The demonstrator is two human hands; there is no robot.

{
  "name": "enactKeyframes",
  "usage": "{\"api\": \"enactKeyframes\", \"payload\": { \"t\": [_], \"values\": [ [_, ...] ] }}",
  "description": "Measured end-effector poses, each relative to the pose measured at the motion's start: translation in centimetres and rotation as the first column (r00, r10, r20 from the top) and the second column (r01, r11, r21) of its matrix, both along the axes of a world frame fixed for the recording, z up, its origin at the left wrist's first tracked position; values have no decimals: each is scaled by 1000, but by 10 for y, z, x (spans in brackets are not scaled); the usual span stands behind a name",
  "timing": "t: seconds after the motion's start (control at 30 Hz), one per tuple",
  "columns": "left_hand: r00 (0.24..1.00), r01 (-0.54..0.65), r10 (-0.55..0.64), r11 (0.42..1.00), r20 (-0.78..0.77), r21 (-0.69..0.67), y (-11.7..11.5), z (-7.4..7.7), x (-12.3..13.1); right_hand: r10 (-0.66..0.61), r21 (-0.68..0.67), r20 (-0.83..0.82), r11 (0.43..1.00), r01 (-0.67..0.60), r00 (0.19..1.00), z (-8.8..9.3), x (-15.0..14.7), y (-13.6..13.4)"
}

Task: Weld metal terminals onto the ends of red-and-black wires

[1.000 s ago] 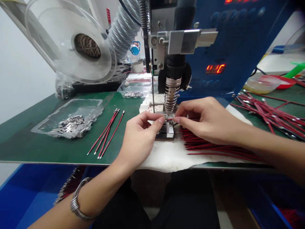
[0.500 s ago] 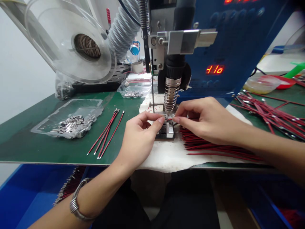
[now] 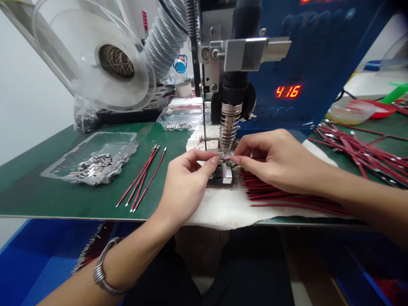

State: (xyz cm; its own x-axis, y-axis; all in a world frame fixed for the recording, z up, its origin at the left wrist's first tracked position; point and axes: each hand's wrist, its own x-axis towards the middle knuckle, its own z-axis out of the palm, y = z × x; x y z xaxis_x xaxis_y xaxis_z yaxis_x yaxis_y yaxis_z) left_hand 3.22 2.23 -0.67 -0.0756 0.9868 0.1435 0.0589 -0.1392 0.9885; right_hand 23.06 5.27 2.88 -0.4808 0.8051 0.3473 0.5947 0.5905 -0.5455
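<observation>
Under the spring-wrapped tip of the machine, my left hand pinches something small that its fingertips mostly hide. Opposite it, my right hand is closed on a thin red wire, just above the small metal fixture. Beneath my right hand and forearm, a bundle of red wires lies on a white cloth. Several red wires with metal ends rest on the green table, left of my left hand.
A clear tray of small metal parts stands at the left, below a large clear reel. The blue machine rises behind my hands. More red wires are heaped at the right. A blue bin sits below the table's left edge.
The red display on the machine now reads 416, where its digits were partly unclear before. My hands have hardly moved.
</observation>
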Motion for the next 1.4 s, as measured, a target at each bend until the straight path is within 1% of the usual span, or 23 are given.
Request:
{"api": "enactKeyframes", "payload": {
  "t": [0.27, 1.03, 1.4],
  "values": [
    [1000, -12, 12, 1000, 28, -4, 0, -2, 0, -8, -5, -1, 1000, 8, 1000, 0, 0, 0],
    [1000, -10, 10, 1000, -5, -15, 0, -1, -1, -30, 11, 7, 999, 30, 1000, 0, -1, -1],
    [1000, -18, 18, 1000, 2, -20, -2, 1, 0, -23, -26, 7, 999, 23, 1000, 1, -1, -2]
  ]
}}
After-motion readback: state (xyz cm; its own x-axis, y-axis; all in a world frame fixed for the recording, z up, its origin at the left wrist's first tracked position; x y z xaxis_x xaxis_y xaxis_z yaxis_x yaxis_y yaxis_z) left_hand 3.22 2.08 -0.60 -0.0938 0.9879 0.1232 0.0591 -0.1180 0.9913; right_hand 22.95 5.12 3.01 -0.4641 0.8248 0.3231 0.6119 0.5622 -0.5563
